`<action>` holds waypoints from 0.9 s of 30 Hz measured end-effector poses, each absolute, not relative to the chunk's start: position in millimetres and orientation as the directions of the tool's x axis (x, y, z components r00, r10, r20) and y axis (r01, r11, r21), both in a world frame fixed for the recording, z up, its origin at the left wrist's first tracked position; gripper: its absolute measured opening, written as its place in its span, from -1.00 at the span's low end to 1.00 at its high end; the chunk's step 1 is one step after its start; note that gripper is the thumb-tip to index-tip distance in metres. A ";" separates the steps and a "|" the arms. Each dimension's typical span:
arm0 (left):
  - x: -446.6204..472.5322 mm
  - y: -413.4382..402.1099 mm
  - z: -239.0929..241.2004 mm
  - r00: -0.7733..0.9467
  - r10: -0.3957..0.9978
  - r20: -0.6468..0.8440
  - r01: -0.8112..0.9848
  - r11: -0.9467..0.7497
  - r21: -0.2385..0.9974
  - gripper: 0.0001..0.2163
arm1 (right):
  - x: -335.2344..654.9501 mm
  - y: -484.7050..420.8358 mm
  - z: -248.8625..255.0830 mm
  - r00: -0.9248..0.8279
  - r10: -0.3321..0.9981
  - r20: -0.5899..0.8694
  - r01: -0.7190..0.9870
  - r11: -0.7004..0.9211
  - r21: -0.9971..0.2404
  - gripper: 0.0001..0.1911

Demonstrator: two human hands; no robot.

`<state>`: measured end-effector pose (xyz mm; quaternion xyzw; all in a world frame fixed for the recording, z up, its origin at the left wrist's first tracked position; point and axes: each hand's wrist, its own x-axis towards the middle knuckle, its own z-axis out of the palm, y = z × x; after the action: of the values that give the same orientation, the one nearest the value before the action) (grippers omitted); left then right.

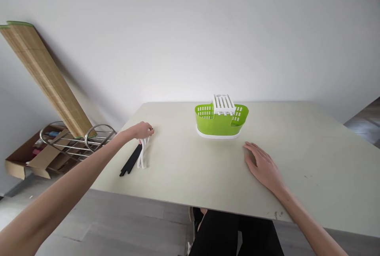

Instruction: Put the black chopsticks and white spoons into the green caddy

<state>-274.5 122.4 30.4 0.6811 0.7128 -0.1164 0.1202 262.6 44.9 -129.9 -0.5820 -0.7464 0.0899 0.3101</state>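
Observation:
My left hand (144,130) is closed, its fingertips pinched together over the left side of the table. Just below it are thin, curved white strips (141,155) that run up to the fingers. Beside them lie several straight black sticks (131,161), their upper ends partly hidden by the hand. What the fingertips hold is too small to tell. A green basket (215,125) with a white base stands upright near the middle, a slotted white rack (224,104) across its top. My right hand (263,165) lies on the table right of the basket, fingers stretched and holding nothing.
The pale table (190,172) has its far edge against a white wall. Left of it, on the floor, a rolled bamboo mat (50,77) leans over a metal rack (80,147) and open cardboard boxes (44,161). My legs (231,232) are under the near edge.

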 end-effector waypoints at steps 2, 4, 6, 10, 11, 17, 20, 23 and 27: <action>-266.9 126.0 22.4 -0.018 0.941 -0.339 1.000 0.021 0.005 -0.67 | 262.8 44.6 -129.7 -0.133 0.924 0.357 0.812 0.309 -0.495 -0.56; -260.6 127.7 16.4 0.003 0.946 -0.326 1.000 -0.005 -0.003 -0.68 | 262.9 44.7 -129.9 -0.137 0.925 0.355 0.812 0.310 -0.495 -0.55; -254.6 127.3 12.9 0.019 0.951 -0.308 1.000 -0.025 -0.015 -0.68 | 262.9 45.1 -130.6 -0.136 0.925 0.355 0.811 0.310 -0.496 -0.55; -242.1 121.7 11.1 0.034 0.962 -0.270 0.998 -0.044 -0.033 -0.64 | 262.9 46.3 -131.8 -0.129 0.923 0.361 0.808 0.309 -0.501 -0.55; -239.3 120.1 11.1 0.032 0.965 -0.259 0.998 -0.043 -0.038 -0.64 | 263.0 46.4 -131.8 -0.128 0.924 0.361 0.807 0.309 -0.503 -0.55; -231.5 115.2 7.6 0.002 0.983 -0.181 0.997 -0.015 -0.075 -0.63 | 262.9 45.7 -130.5 -0.127 0.929 0.347 0.810 0.299 -0.505 -0.56; -232.4 113.0 4.8 -0.018 0.989 -0.149 0.996 0.004 -0.089 -0.59 | 262.7 45.3 -130.7 -0.128 0.926 0.355 0.807 0.306 -0.505 -0.56; -233.3 109.3 2.5 -0.032 0.992 -0.124 0.996 0.021 -0.086 -0.56 | 262.8 45.4 -131.2 -0.129 0.928 0.351 0.807 0.303 -0.507 -0.56; -233.5 103.9 0.2 -0.034 0.996 -0.082 0.998 0.030 -0.053 -0.56 | 263.0 45.8 -130.8 -0.128 0.930 0.345 0.806 0.300 -0.510 -0.56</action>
<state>-233.5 103.9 0.2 0.6948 0.7175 -0.0475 0.0110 263.0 45.8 -130.8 -0.5830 -0.7444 0.0997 0.3098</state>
